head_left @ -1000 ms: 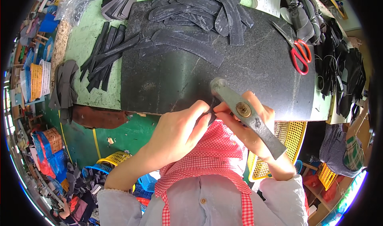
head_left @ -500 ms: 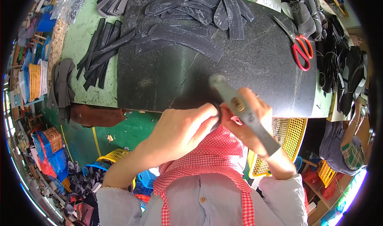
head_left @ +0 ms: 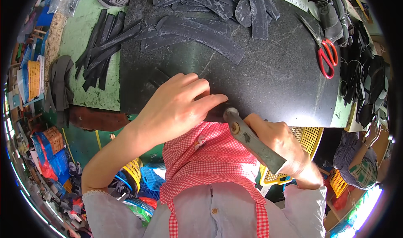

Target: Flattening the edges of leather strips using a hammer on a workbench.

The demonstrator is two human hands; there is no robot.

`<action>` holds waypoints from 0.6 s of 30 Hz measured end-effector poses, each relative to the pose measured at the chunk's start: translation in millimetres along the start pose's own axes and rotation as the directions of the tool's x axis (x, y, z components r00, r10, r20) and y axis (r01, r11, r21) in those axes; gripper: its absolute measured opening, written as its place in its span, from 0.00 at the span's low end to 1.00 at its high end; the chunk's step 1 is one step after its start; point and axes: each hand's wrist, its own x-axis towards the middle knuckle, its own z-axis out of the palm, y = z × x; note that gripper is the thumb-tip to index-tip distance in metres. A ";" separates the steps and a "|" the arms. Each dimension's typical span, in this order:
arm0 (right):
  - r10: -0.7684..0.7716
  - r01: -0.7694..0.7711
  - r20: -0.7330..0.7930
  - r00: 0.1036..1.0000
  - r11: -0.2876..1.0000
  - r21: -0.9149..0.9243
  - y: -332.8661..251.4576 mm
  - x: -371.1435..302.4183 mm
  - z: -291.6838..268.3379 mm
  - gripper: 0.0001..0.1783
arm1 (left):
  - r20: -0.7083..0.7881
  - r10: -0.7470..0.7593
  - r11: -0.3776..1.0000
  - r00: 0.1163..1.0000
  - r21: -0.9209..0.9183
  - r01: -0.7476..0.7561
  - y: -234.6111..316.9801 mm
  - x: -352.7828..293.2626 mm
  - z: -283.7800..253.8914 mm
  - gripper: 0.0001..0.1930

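A dark slab (head_left: 289, 78) lies on a green counter (head_left: 94, 97) in a cluttered workroom, with baskets (head_left: 310, 139) below its near edge. Loose strips (head_left: 201, 38) are heaped across the far part of the slab, and red-handled scissors (head_left: 326, 57) lie near its right end. The clearest change is in the left hand (head_left: 180, 101): half a second ago it was close against the right hand (head_left: 277, 141) just off the slab's near edge, both at a small dark piece, and now it is out over the slab, further left and forward. Its index finger stretches to the right while the others bend down; the thumb is hidden, so whether it pinches or only presses cannot be told. Under it is a dark strip (head_left: 158, 77), one end showing beyond the hand on the slab, the rest mostly covered. The right hand is now apart from the left, its fingers curled, apparently around the handle of a hammer (head_left: 256, 147), whose head hides much of the grip. One end of that head is just beside the slab's near edge, close to the left index fingertip. For the work in hand, this suggests the piece is now being handled against the slab rather than between two sets of fingers.
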 end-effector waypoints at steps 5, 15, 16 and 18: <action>-0.006 0.007 -0.015 1.000 1.000 0.002 0.9 3.0 3.0 0.16 | -0.079 -0.020 0.995 0.997 -0.099 0.012 -4.7 2.9 9.3 0.19; -0.058 0.034 -0.140 0.988 0.985 -0.167 0.1 -3.4 -15.4 0.10 | -0.178 0.303 0.952 0.936 0.107 -0.288 -16.8 5.1 14.2 0.15; -0.082 0.066 -0.101 0.991 0.985 -0.157 2.4 -0.4 -13.0 0.09 | -0.171 0.308 0.950 0.936 0.113 -0.292 -16.8 6.1 15.0 0.15; -0.084 0.064 -0.091 0.992 0.977 -0.203 8.7 9.1 -10.7 0.09 | -0.165 0.310 0.948 0.936 0.124 -0.292 -15.1 5.9 15.8 0.16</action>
